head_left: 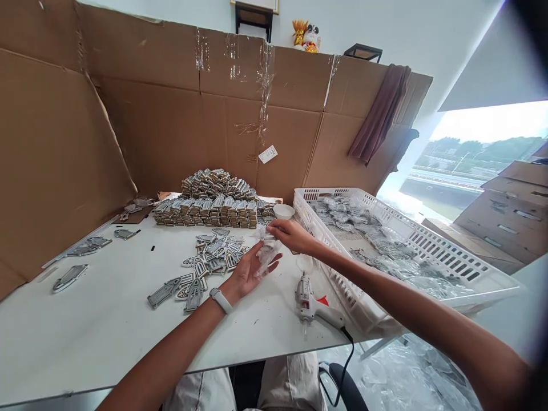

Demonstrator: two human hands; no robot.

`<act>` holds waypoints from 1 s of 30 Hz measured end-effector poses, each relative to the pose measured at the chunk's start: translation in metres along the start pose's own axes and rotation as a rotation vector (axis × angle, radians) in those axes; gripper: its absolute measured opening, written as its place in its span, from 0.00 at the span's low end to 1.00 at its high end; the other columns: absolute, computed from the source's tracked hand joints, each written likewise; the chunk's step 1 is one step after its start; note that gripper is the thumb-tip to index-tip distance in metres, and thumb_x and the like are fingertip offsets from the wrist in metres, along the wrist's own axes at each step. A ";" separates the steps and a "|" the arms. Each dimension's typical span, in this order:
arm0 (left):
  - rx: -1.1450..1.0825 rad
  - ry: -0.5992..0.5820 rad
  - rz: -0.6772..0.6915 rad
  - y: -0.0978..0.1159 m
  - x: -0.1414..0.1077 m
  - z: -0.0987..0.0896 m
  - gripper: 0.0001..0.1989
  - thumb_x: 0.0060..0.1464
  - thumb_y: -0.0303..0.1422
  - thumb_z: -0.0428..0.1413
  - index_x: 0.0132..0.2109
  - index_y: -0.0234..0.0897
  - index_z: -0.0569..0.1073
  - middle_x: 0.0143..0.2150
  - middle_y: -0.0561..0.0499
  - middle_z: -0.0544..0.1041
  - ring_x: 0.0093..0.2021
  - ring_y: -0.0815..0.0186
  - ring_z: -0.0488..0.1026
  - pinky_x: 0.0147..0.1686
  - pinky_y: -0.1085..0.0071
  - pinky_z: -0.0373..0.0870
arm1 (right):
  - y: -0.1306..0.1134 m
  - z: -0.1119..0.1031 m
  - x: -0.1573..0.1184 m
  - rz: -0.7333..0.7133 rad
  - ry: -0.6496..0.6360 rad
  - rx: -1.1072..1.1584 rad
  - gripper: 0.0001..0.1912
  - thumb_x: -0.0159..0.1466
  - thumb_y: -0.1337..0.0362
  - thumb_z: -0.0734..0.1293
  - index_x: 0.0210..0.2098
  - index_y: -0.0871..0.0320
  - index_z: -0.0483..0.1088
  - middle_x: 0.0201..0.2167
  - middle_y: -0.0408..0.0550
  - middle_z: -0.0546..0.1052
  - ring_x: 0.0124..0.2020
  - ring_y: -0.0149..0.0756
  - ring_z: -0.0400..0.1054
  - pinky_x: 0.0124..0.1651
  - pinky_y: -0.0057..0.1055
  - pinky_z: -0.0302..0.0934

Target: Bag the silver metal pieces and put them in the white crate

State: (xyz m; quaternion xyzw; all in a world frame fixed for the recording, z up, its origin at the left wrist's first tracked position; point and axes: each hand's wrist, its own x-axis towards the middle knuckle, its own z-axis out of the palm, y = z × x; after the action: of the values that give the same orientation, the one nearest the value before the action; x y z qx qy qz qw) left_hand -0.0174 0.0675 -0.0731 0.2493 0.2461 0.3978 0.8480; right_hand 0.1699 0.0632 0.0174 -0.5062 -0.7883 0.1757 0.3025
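Observation:
Over the middle of the table, a small clear plastic bag (268, 260) is between my two hands. My left hand (246, 274), with a grey band on its wrist, is turned palm up and supports the bag, its thumb against one side and its fingers stretched beneath. With closed fingertips, my right hand (293, 235) pinches the bag's upper end. What the bag contains is hard to make out. Beside my left hand lies a loose heap of grey arch-shaped pieces (214, 254). Behind them, many similar pieces are stacked in a neat pile (205, 211).
A white glue gun (306, 299) with a black cord lies near the front edge. At right, a white plastic crate (440, 251) holds bagged pieces. A small white bowl (283, 212) stands beside it. Cardboard walls (162, 125) enclose the back and left.

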 end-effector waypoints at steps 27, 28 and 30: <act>0.015 0.080 0.045 -0.003 -0.001 -0.001 0.10 0.68 0.35 0.64 0.52 0.35 0.80 0.44 0.45 0.87 0.41 0.58 0.88 0.38 0.69 0.84 | 0.009 0.002 -0.002 -0.027 0.065 -0.085 0.22 0.79 0.52 0.62 0.43 0.60 0.82 0.38 0.49 0.81 0.38 0.34 0.69 0.44 0.29 0.55; 0.018 0.074 0.045 -0.003 -0.001 -0.002 0.11 0.68 0.35 0.64 0.53 0.35 0.80 0.44 0.45 0.87 0.42 0.58 0.88 0.38 0.69 0.84 | 0.009 0.002 -0.002 -0.027 0.065 -0.085 0.22 0.79 0.51 0.62 0.43 0.60 0.82 0.38 0.49 0.81 0.37 0.34 0.68 0.44 0.29 0.55; 0.019 0.056 0.046 -0.004 -0.001 -0.002 0.11 0.68 0.36 0.64 0.53 0.35 0.80 0.45 0.45 0.87 0.42 0.58 0.88 0.38 0.69 0.84 | 0.009 0.001 -0.002 -0.028 0.062 -0.078 0.22 0.79 0.51 0.62 0.42 0.60 0.81 0.37 0.48 0.80 0.37 0.33 0.68 0.43 0.29 0.54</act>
State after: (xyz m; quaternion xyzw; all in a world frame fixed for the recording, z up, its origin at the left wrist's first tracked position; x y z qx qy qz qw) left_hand -0.0174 0.0654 -0.0770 0.2516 0.2678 0.4218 0.8289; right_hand 0.1758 0.0654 0.0104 -0.5119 -0.7917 0.1250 0.3092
